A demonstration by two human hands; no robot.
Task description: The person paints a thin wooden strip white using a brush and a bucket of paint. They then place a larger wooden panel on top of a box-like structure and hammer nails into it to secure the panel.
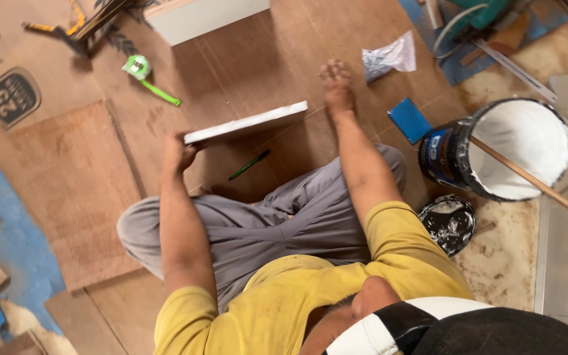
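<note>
I sit cross-legged on brown plywood sheets. My left hand grips the near end of a thin brown board with a white edge, held tilted up on its side above the floor. My right hand lies flat, fingers spread, on the brown sheet just beyond the board's far end. A green pencil lies on the sheet under the board, close to my knee.
A green tape measure lies far left. A bucket of white glue with a wooden stick, its lid, a blue block and a plastic bag are on the right. A white panel stands at the far side.
</note>
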